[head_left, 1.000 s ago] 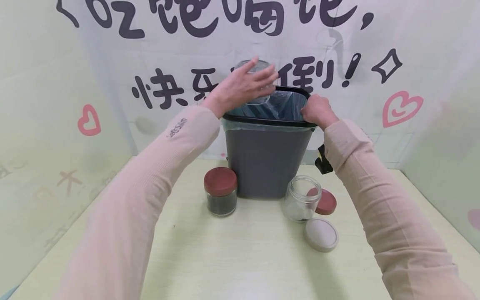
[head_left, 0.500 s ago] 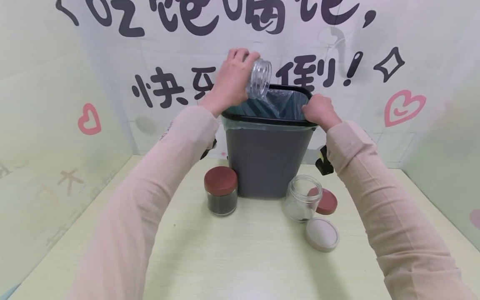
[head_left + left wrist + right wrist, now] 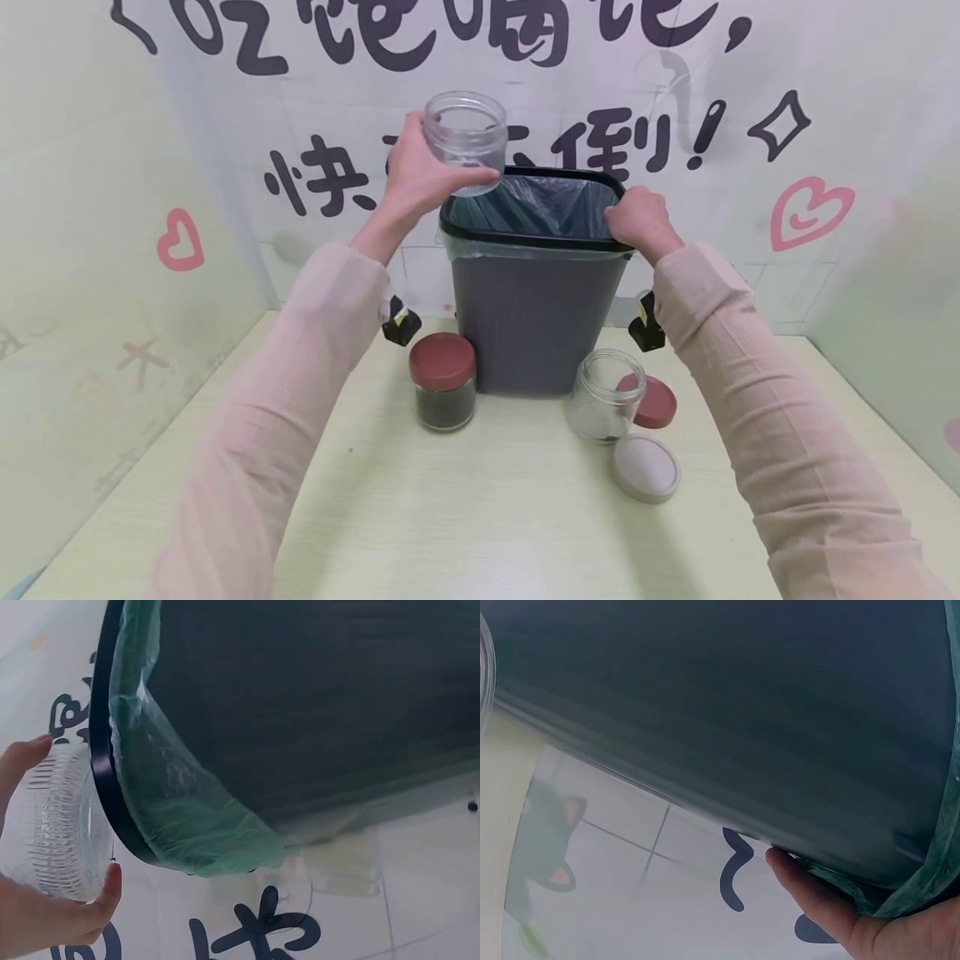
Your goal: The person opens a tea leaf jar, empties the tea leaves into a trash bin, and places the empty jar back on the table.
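My left hand (image 3: 423,167) grips a clear glass jar (image 3: 468,137), mouth upward, at the left rim of a grey trash can (image 3: 536,321). In the left wrist view, thumb and fingers span the ribbed side of this jar (image 3: 60,821), right beside the black rim (image 3: 109,776). My right hand (image 3: 641,221) holds the can's right rim, fingers curled over the edge. A green bag (image 3: 551,208) lines the can and folds out under the rim. The right wrist view shows a digit of the right hand (image 3: 825,900) along the can's outside.
On the table (image 3: 450,517), a dark-filled jar with a red lid (image 3: 442,379) stands left of the can. To its right stand an open glass jar (image 3: 607,396), a red lid (image 3: 657,402) behind it, and a pale lid (image 3: 647,469) in front. A printed backdrop (image 3: 337,100) hangs behind.
The jar in my left hand goes from inverted over the can, through sideways, to mouth up, and moves left to the rim. My right hand stays on the rim.
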The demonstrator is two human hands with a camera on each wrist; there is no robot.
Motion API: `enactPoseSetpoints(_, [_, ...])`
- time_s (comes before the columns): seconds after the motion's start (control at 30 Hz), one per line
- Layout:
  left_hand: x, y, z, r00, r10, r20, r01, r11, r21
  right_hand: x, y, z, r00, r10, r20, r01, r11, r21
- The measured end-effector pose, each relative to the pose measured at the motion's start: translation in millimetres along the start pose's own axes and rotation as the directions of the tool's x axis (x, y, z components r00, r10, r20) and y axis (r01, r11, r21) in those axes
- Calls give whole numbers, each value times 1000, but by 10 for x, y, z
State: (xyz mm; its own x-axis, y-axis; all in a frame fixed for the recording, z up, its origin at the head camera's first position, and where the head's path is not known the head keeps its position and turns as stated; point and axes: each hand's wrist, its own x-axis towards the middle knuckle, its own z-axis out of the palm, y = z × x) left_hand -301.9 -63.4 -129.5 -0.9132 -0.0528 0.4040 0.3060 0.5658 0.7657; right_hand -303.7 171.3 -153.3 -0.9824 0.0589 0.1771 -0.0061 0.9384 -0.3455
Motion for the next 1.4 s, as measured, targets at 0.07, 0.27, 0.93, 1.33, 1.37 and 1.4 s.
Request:
enactPoseSetpoints(0.07, [-56, -54, -39, 999, -30, -32, 27, 996, -80, -4, 2, 6, 1000, 13, -5, -13, 1000, 25])
enactPoseSetpoints(0.27, [-246, -275, -157, 990, -64, -127, 37, 978, -205, -20, 4, 15, 999, 35, -12, -34, 998, 59])
enactPoseSetpoints(0.93, [-1187, -1175, -106, 986, 16, 163, 26, 967, -253, -36, 17, 21, 999, 35, -13, -34, 997, 64])
enactPoseSetpoints(1.33, [-1537, -1206, 376, 906, 170, 387, -25, 935, -353, -30, 7, 12, 999, 46, -4, -46, 997, 69])
enactPoseSetpoints(1.37, [-1563, -1207, 425, 900, 179, 398, -29, 935, -354, -29, 5, 12, 999, 45, -4, -45, 997, 68])
enactPoseSetpoints(1.4, [-1588, -1209, 475, 895, 189, 405, -36, 934, -355, -30, 2, 12, 999, 44, -5, -44, 997, 70])
